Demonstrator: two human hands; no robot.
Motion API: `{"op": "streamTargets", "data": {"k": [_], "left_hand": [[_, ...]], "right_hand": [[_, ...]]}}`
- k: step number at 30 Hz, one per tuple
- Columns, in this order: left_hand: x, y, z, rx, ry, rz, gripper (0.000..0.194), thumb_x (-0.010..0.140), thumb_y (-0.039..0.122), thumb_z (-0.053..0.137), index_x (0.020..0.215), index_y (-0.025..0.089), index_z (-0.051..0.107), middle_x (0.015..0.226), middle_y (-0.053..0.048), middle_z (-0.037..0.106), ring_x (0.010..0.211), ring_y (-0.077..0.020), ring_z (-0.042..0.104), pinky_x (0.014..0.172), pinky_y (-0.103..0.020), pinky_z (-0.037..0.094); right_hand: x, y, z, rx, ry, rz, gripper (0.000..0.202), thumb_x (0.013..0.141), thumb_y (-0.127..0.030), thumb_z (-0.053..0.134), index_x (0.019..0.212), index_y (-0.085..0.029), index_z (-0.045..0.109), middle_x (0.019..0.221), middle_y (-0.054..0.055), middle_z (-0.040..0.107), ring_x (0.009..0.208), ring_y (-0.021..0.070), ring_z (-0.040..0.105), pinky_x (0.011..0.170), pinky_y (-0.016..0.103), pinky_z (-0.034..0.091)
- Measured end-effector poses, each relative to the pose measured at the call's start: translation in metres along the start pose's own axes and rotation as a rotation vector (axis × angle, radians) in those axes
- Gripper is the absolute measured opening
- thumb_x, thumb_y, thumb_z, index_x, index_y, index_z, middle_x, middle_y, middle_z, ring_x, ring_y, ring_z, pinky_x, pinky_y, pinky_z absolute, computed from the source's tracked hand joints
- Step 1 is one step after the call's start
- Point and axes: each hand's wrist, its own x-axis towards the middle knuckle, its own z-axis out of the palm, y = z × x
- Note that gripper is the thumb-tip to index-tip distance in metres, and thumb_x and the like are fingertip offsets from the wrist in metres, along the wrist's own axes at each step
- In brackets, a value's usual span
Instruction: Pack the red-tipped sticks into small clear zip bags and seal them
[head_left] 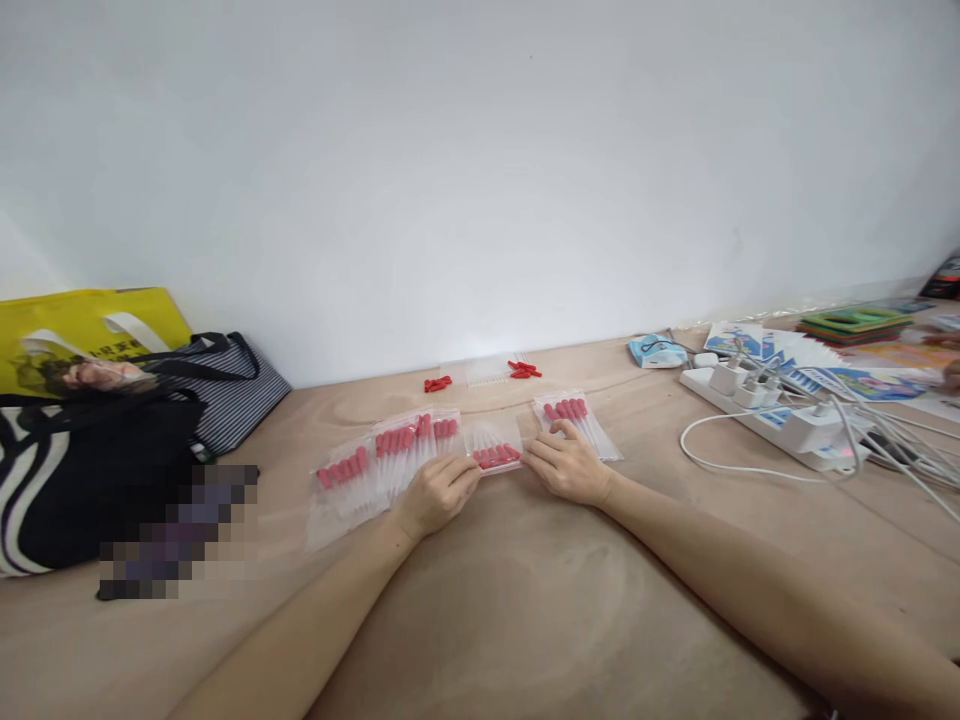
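head cam | worn up top, aimed forward and down over the table (pixel 525 620) | wall (pixel 480 180) faced at the far side | forearms seen close at the near edge | bags (pixel 112 450) far left, power strip (pixel 780 415) right | only one view, nothing shared

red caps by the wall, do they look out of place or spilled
Somewhat. Two small clusters of loose red caps lie near the wall beside a row of bare clear tubes, apart from the bagged packets. Both hands, left hand and right hand, rest on the middle packet.
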Motion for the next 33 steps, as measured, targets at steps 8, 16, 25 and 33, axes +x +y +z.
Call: {"op": "streamTargets", "data": {"k": [8,16,25,33], "left_hand": [[-0.005,-0.001,-0.002,-0.015,-0.02,-0.047,0.013,0.083,0.015,0.048,0.079,0.016,0.06,0.074,-0.003,0.065,0.064,-0.0115,0.06,0.059,-0.024,0.05],[0.003,0.001,-0.001,-0.072,0.013,0.006,0.013,0.081,0.011,0.05,0.079,0.017,0.061,0.076,-0.001,0.067,0.07,-0.0121,0.061,0.065,-0.026,0.052],[0.003,-0.004,-0.003,-0.043,-0.062,-0.065,0.022,0.082,0.024,0.051,0.103,0.018,0.055,0.096,-0.005,0.064,0.092,-0.0183,0.057,0.081,-0.036,0.047],[-0.008,-0.001,-0.008,-0.026,-0.023,-0.341,0.022,0.078,0.021,0.051,0.099,0.018,0.057,0.1,-0.009,0.059,0.098,-0.0221,0.052,0.083,-0.039,0.044]], "right_hand": [[-0.003,0.0,0.0,0.03,0.032,0.085,0.026,0.087,-0.015,0.04,0.064,-0.015,0.054,0.06,0.0,0.052,0.06,0.0105,0.042,0.072,0.029,0.027],[0.004,-0.008,-0.002,0.154,0.035,0.109,0.022,0.086,-0.016,0.04,0.068,-0.016,0.054,0.065,0.001,0.055,0.062,0.0112,0.047,0.067,0.027,0.032],[0.005,-0.01,0.007,0.528,0.034,0.392,0.014,0.085,-0.016,0.039,0.079,-0.017,0.051,0.078,0.005,0.06,0.073,0.0132,0.055,0.063,0.023,0.042],[0.008,0.043,0.0,0.869,0.353,1.137,0.029,0.075,-0.048,0.051,0.073,-0.019,0.048,0.061,-0.001,0.055,0.051,0.0107,0.049,0.046,0.022,0.038]]}}
